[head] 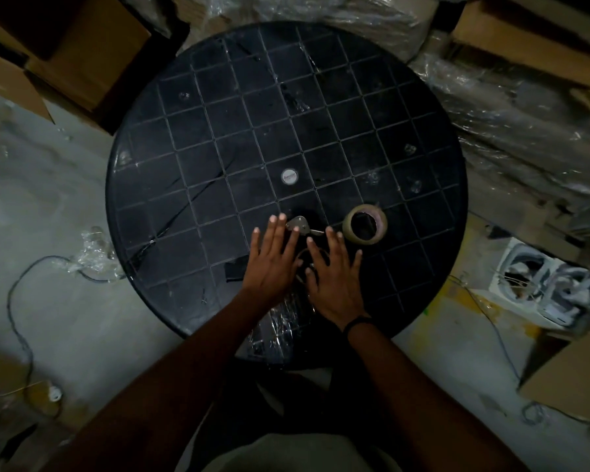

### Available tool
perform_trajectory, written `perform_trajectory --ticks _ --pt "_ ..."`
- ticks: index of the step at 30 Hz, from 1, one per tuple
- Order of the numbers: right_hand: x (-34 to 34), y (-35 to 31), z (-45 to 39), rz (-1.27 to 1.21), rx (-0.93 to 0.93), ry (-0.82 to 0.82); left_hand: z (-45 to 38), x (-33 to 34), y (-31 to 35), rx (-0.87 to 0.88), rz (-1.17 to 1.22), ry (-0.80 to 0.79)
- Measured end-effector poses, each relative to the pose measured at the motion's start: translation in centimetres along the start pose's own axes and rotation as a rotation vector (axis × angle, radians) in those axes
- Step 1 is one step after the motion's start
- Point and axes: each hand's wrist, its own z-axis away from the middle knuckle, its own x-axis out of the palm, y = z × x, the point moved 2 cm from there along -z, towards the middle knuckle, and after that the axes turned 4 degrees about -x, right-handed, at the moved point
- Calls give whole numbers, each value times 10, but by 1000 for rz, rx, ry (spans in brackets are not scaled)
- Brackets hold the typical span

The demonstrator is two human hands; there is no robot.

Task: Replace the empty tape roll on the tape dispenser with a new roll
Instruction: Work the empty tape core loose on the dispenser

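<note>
Both hands are laid flat with fingers spread wide on the round black table (184, 137). Nothing is gripped by the left hand (274, 258) or the right hand (334, 277). The tape dispenser (299, 225) is partly hidden under them. The new tape roll (365, 223) is seen just beside the right hand.

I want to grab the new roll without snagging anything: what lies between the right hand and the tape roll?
In the head view, only bare black table separates the right hand from the tape roll.
</note>
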Motion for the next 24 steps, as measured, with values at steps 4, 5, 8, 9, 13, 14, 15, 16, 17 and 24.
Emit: perform_trajectory --ticks 4,5,8,9,13,14,15,16,17,24 --pt "-1 9 -17 68 143 -18 -12 2 7 -90 126 -54" --pt "-1 11 -20 94 173 -35 -14 3 10 -118 176 -58" --pt "0 16 -26 178 161 -84 -14 9 16 -145 155 -44" --pt "1 17 -28 211 127 -100 -14 11 17 -141 131 -39" --pt "-1 20 -32 325 36 -112 -15 14 15 -101 103 -16" --pt "-2 21 -34 321 28 -96 -15 13 15 -96 106 -14" --pt "-3 21 -35 312 24 -80 -15 12 17 -99 113 -15" --pt "-5 20 -38 312 17 -72 -15 10 18 -109 120 -16" --pt "-6 19 -41 330 1 -71 -15 10 20 -116 120 -14" --pt "-16 4 -58 415 -235 -86 -18 8 26 -158 137 -54"
